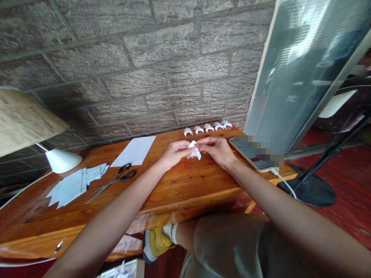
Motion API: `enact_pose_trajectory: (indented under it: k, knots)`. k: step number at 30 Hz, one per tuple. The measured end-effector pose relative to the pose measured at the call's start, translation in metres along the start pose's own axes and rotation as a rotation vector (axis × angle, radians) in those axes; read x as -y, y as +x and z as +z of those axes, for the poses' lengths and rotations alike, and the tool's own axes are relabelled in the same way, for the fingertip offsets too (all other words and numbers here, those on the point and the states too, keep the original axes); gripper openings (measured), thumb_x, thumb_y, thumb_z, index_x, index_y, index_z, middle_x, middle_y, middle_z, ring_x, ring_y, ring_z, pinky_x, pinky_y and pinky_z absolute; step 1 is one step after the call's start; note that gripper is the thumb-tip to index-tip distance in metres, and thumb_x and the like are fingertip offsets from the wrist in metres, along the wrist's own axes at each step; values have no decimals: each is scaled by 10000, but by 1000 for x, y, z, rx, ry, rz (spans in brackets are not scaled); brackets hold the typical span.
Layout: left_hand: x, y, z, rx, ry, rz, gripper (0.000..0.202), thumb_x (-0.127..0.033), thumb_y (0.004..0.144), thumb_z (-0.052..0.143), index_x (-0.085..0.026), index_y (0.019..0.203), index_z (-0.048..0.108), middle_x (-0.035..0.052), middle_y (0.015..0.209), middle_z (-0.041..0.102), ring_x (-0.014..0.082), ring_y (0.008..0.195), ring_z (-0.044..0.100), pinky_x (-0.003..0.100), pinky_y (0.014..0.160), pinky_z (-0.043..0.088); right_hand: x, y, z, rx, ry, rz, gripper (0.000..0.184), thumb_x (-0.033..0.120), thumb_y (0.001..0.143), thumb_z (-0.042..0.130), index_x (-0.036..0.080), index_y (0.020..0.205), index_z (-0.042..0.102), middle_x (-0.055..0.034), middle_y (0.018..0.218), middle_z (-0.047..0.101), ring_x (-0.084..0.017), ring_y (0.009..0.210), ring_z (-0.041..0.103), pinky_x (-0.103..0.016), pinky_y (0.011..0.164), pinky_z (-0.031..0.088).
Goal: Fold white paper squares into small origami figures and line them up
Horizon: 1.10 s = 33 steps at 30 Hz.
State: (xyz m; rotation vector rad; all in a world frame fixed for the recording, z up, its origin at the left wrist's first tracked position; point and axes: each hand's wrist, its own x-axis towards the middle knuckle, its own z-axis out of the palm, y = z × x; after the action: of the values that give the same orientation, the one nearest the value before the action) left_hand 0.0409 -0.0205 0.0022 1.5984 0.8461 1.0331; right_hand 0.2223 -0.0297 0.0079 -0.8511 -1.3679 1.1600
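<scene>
A small white folded paper figure (194, 150) is held above the wooden table between both my hands. My left hand (177, 152) pinches its left side with thumb and fingers, a ring showing on one finger. On the figure's right edge, the thumb and fingertips of my right hand (216, 150) are closed. Just beyond my hands, several similar folded paper figures (208, 127) stand in a row along the wall. Black-handled scissors (116, 180) lie on the table to the left, blades partly apart.
A white paper sheet (135, 151) and a pile of cut papers (72, 187) lie on the table (174, 185). At the left stands a lamp (62, 159). A tablet (249, 154) with a charging cable is on the right. Below is a box (139, 268) of folded paper.
</scene>
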Motion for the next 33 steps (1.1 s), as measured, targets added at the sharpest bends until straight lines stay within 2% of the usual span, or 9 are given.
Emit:
enact_pose_trajectory:
  k: [6,11,18,21,26,30,33]
  knots:
    - [-4,-1,2,-15,37,0,325,-412,698,767,-138,869,729,62,839,726,161,769,647,303,760,514,-4,2,-3,28,-34,-43,373,449,570,833,163,784,731,-34,742,727,-133,626,608,-295,670,516]
    - [-3,0,6,-141,-26,14,379,-429,674,779,-153,930,742,68,912,738,192,850,660,347,841,508,-7,2,-2,5,-139,-154,391,498,627,796,168,821,717,-68,841,738,-181,730,666,-334,752,544]
    - [4,2,3,-203,55,80,339,-439,700,758,-165,898,755,57,875,742,168,785,642,286,764,475,-6,-1,1,4,-172,-229,377,447,666,784,177,912,690,-55,829,711,-166,738,653,-315,748,532]
    - [2,1,2,-203,144,118,318,-442,742,722,-163,891,756,45,831,734,152,737,619,263,714,450,-3,-2,1,51,-123,-224,371,428,670,784,183,926,677,-34,797,701,-154,715,638,-305,731,517]
    - [-3,-1,0,-199,187,188,308,-446,764,700,-167,884,753,43,848,732,153,752,616,261,730,448,1,-2,-1,151,20,-138,390,423,671,786,205,973,671,-15,824,721,-156,750,642,-309,758,501]
    - [-3,0,0,-234,159,195,318,-449,757,707,-158,879,748,40,829,725,144,725,604,255,706,445,0,0,-1,132,73,-105,344,401,702,769,206,969,672,-10,848,719,-129,716,617,-275,710,480]
    - [-1,2,3,-267,104,178,318,-441,749,717,-151,877,738,37,804,715,139,715,601,250,696,450,-3,2,1,71,98,-81,331,420,745,728,199,982,662,-17,870,713,-122,743,618,-252,690,478]
